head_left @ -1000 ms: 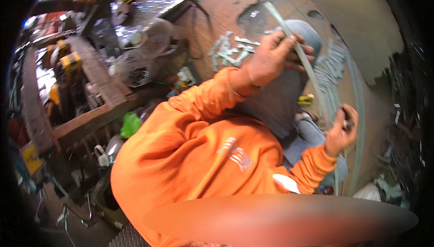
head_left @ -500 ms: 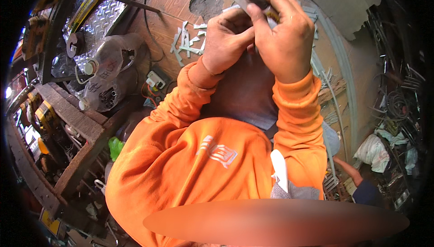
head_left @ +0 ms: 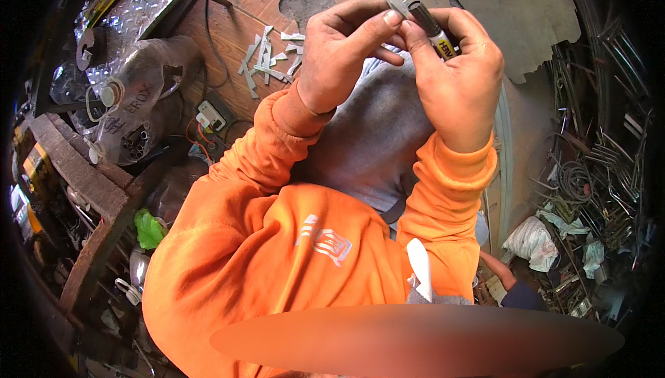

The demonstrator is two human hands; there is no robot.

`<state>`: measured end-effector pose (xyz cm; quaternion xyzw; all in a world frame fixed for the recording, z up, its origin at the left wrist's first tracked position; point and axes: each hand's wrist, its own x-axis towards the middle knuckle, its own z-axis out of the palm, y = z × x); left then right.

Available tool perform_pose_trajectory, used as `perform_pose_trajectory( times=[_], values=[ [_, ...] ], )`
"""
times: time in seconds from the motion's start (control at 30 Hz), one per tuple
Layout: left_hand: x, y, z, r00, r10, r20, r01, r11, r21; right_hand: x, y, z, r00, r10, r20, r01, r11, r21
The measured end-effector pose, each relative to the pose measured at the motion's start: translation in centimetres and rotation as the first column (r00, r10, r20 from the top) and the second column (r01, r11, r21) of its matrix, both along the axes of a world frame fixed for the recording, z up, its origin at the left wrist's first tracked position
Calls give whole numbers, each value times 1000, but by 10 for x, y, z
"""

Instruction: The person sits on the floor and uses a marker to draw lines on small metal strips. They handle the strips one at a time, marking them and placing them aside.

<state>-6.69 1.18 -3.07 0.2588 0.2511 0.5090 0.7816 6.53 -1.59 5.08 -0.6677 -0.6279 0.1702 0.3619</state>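
Note:
Both of my hands are raised close together above my lap. My left hand (head_left: pixel 343 52) pinches a short pale grey strip (head_left: pixel 395 4) between thumb and index finger. My right hand (head_left: pixel 460 77) is wrapped round a marker pen (head_left: pixel 431 26) with a dark cap and a yellow-and-white label. The pen's capped end points up beside the strip. My right thumb tip meets my left thumb near the strip's lower end, which the fingers hide. Several cut strips (head_left: pixel 267 56) lie scattered on the floor past my left wrist.
Plastic jugs (head_left: pixel 142 87) and a wooden frame (head_left: pixel 83 163) stand at the left, near a wired box (head_left: pixel 210 116). Long pale strips (head_left: pixel 507 142) lie on the right, with a heap of metal rods (head_left: pixel 609 163) and a white bag (head_left: pixel 532 243) beyond. Another person's arm (head_left: pixel 497 271) shows at lower right.
My hands have come to lower and slightly further right in view. The pen's label has turned into sight, and my left fingers have moved up onto the strip.

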Motion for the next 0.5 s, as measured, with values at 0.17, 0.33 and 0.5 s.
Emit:
perform_pose_trajectory(
  times=[0.17,0.33,0.5],
  values=[
    [3,9,2,1000,-3,-12,3,1000,-11,2,3,2,999,40,6,-40,999,10],
    [0,13,1,997,14,-81,-11,999,33,2,0,0,999,34,24,-35,999,40],
    [2,10,1,998,20,-63,-19,1000,11,1,-1,-3,991,31,127,-43,995,90]
  ],
)
